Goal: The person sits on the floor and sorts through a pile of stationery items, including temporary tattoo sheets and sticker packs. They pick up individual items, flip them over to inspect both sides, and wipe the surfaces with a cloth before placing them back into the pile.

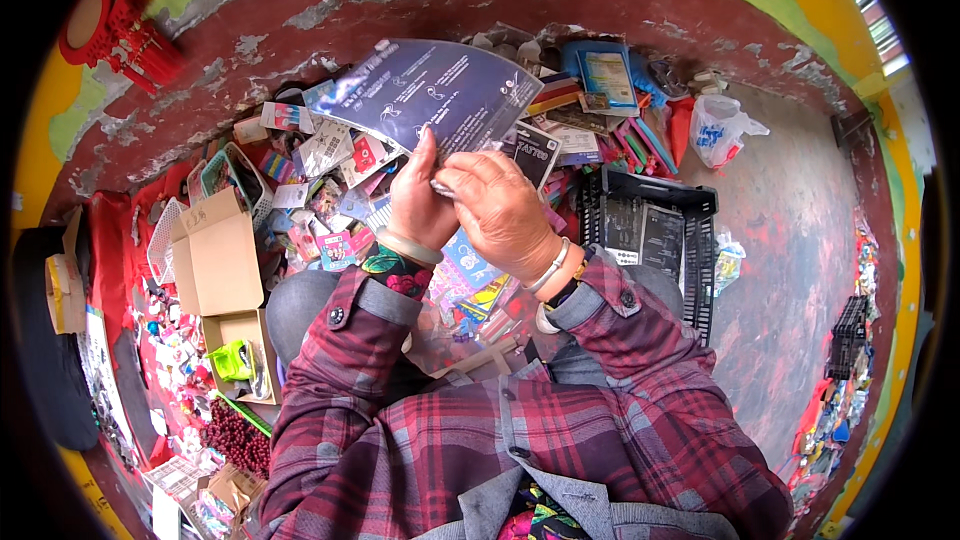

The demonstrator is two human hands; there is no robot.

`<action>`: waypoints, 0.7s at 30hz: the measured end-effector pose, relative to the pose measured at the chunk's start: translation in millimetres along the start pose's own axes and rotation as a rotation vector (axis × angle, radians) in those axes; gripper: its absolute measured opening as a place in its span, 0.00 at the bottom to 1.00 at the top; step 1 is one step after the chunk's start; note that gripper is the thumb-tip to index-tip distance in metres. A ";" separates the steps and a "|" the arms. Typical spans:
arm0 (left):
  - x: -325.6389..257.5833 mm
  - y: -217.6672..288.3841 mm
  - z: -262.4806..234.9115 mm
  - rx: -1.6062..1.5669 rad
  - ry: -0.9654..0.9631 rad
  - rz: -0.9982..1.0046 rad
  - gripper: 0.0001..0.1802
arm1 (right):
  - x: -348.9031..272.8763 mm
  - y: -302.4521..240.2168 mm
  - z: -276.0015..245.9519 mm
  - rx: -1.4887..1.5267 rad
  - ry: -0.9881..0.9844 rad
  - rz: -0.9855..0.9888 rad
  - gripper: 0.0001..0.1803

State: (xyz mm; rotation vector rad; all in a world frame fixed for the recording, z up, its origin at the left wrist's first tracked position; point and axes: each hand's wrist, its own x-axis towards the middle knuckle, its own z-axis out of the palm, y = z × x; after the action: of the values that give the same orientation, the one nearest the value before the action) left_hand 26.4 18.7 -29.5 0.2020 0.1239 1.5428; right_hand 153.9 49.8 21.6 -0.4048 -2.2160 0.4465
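Observation:
A large dark blue printed sheet (455,90), glossy and seemingly in clear plastic, stands out beyond my hands over the heap. Its lower edge is at my left hand (415,200), whose fingers are closed with the thumb pointing up along the sheet. Against the left palm, my right hand (505,210) is bent in a pinch. A small pale bit shows at its fingertips; the fingers hide what it is. Just beyond the right hand lies a black card (537,153) with silvery lettering. Colourful flat packets (470,265) lie below the hands, between my knees.
A black plastic crate (705,198) holding dark cards stands at the right. Behind it sits a white plastic bag (725,130). At the left are an open cardboard box (218,265) with a bright green item (232,360), small baskets (240,180) and dark red beads (238,437).

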 end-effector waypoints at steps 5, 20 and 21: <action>-3.8 -0.4 20.6 -0.004 0.084 0.022 0.23 | 6.1 15.2 -15.8 -0.130 0.010 -0.038 0.12; -5.0 -2.9 26.4 0.038 0.131 0.002 0.22 | 8.6 27.1 -24.3 -0.184 0.037 0.005 0.11; -5.5 -3.9 32.5 0.065 0.146 0.013 0.22 | 8.4 34.4 -26.7 -0.174 0.071 0.053 0.11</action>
State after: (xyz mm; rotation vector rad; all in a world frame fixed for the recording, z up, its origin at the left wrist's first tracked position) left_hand 36.7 11.4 1.1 0.1409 0.2888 1.5674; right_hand 174.4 88.7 27.9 -0.5638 -2.1858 0.2638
